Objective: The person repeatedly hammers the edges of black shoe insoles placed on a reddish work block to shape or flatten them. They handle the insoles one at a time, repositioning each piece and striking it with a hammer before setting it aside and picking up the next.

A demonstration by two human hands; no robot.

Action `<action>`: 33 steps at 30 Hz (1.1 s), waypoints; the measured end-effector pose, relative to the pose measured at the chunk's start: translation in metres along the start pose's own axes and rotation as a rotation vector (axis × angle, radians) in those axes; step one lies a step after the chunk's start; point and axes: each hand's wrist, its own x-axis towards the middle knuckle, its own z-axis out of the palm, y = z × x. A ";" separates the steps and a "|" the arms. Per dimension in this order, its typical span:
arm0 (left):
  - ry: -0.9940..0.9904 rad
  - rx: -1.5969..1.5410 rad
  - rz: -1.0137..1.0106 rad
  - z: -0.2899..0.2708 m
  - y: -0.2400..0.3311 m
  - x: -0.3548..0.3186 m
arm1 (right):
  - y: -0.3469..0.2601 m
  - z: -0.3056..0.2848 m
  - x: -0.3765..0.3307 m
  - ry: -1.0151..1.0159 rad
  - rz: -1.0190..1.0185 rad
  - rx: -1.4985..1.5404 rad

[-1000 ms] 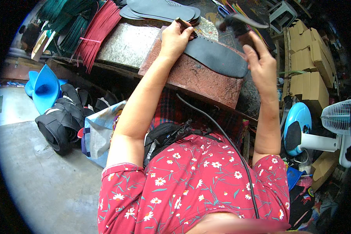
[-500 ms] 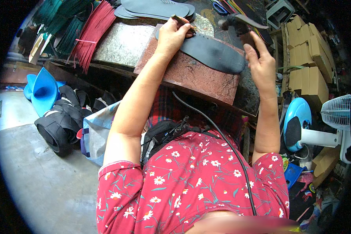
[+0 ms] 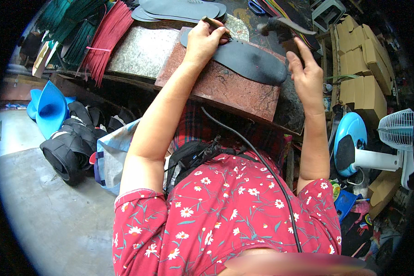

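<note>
A dark grey shoe sole (image 3: 250, 63) lies flat on a reddish stone block (image 3: 239, 94) and has small holes near its far end. My left hand (image 3: 202, 45) is closed around a short, dark punch-like rod (image 3: 210, 21), whose lower end meets the sole among those holes. Raised beside the sole's near right end, my right hand (image 3: 305, 76) grips a claw hammer (image 3: 283, 26). Its metal head hangs above the bench to the right of the punch, and the dark handle is partly hidden by my fingers.
More grey soles (image 3: 179, 9) are stacked at the back. Bundles of red strips (image 3: 106, 43) and green strips (image 3: 73, 23) hang at the left. Blue-handled scissors (image 3: 255, 6) lie behind the hammer. Cardboard boxes (image 3: 361, 94) and a fan (image 3: 377, 158) stand at the right. A black cable (image 3: 257, 154) crosses my front.
The whole picture has shifted slightly to the left. Both hands, the punch, the hammer and the sole keep nearly the same places relative to each other.
</note>
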 end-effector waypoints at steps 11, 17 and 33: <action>-0.110 0.904 0.657 0.018 0.012 -0.008 | -0.013 0.006 -0.008 -0.022 -0.097 -0.066; -0.052 0.115 0.057 0.009 0.001 -0.001 | 0.000 -0.014 -0.002 -0.001 0.087 0.125; 0.195 -0.159 0.125 0.009 0.008 0.003 | 0.010 0.004 -0.016 -0.129 0.062 -0.226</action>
